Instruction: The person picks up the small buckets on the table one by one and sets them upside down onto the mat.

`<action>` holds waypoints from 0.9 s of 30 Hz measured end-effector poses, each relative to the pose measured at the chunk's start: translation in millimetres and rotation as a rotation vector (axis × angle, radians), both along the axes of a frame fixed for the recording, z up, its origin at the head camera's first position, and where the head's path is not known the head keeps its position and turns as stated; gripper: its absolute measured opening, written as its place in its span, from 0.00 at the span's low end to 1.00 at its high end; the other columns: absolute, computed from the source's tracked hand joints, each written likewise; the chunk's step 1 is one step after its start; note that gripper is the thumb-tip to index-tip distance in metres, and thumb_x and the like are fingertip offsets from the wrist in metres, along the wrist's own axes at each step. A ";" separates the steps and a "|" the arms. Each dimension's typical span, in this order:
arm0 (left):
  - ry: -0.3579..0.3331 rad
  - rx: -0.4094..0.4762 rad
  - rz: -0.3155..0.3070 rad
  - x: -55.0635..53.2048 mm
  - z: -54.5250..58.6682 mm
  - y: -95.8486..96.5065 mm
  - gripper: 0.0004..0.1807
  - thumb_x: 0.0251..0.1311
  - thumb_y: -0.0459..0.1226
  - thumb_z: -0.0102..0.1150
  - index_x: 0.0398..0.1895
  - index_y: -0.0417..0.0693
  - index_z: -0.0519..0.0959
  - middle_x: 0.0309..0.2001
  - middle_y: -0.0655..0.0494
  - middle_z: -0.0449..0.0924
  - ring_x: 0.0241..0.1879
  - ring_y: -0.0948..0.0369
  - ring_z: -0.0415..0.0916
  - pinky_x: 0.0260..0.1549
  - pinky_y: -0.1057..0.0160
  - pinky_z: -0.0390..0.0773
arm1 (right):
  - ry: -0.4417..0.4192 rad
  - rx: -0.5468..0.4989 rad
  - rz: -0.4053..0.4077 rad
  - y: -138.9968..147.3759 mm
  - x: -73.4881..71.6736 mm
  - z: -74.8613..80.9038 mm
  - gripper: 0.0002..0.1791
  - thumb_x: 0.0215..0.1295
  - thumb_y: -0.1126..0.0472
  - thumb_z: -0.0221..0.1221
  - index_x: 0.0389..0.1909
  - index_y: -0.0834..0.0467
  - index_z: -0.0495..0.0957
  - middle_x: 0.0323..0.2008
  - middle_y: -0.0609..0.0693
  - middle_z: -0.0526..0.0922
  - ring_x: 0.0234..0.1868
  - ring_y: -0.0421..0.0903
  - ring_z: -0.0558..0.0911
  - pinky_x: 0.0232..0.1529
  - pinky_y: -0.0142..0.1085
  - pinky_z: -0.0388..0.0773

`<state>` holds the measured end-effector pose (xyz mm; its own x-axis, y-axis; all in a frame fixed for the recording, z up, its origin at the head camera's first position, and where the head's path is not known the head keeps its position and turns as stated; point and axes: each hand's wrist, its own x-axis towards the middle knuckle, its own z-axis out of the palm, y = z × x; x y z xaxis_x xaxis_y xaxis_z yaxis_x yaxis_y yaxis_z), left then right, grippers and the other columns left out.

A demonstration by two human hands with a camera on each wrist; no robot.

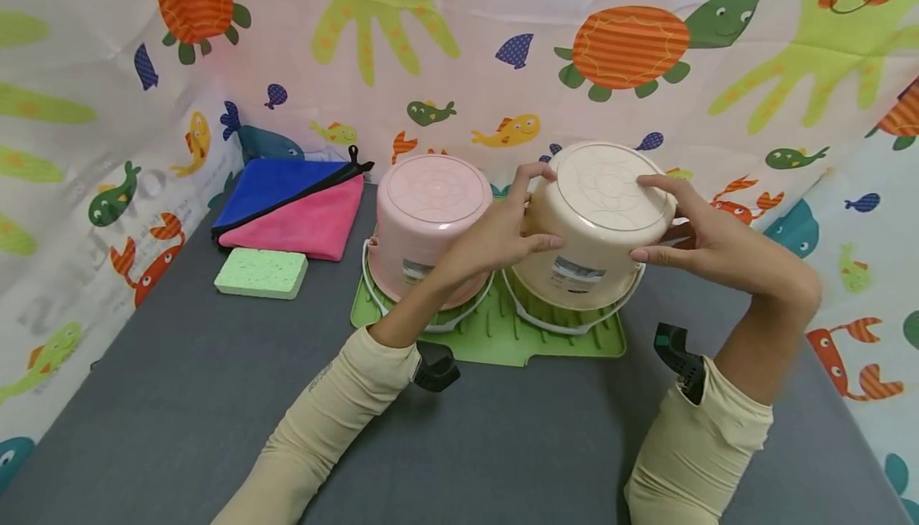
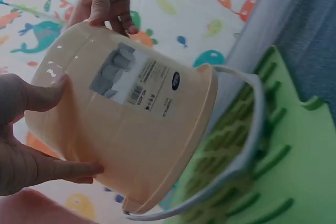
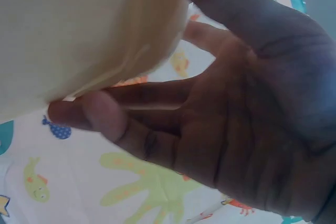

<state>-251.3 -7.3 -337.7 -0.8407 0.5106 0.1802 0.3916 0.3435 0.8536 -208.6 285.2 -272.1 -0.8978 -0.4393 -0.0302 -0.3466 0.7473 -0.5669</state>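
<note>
Both hands hold a cream bucket [image 1: 610, 246], turned upside down and slightly tilted, at the right part of a green ridged mat [image 1: 488, 349]. My left hand [image 1: 502, 230] grips its left side, thumb and fingers spread on the wall near the base. On the opposite side my right hand [image 1: 718, 238] holds it, fingers curled over the base edge, as the right wrist view also shows. A printed label [image 2: 128, 80] and a pale handle [image 2: 257, 124] hanging at the rim show in the left wrist view. Whether the rim touches the mat I cannot tell.
Left of the cream bucket, a pink bucket [image 1: 431, 198] stands upside down on the mat, partly behind my left forearm. Farther left lie a folded blue and pink cloth [image 1: 301, 214] and a light green sponge [image 1: 261, 274]. A sea-animal printed curtain [image 1: 459, 46] hangs behind the grey table [image 1: 538, 445].
</note>
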 end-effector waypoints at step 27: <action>-0.114 -0.156 -0.114 -12.6 -20.5 -6.1 0.36 0.73 0.53 0.61 0.67 0.56 0.48 0.65 0.33 0.70 0.58 0.49 0.77 0.68 0.50 0.75 | -0.253 0.085 0.049 -17.1 -26.4 -19.1 0.49 0.64 0.59 0.73 0.74 0.60 0.48 0.67 0.67 0.66 0.57 0.62 0.86 0.56 0.51 0.86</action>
<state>-263.8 -13.4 -358.2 -0.7863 0.6178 -0.0011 0.3394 0.4335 0.8348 -235.1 268.2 -291.2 -0.8348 -0.4681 -0.2900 -0.2384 0.7819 -0.5760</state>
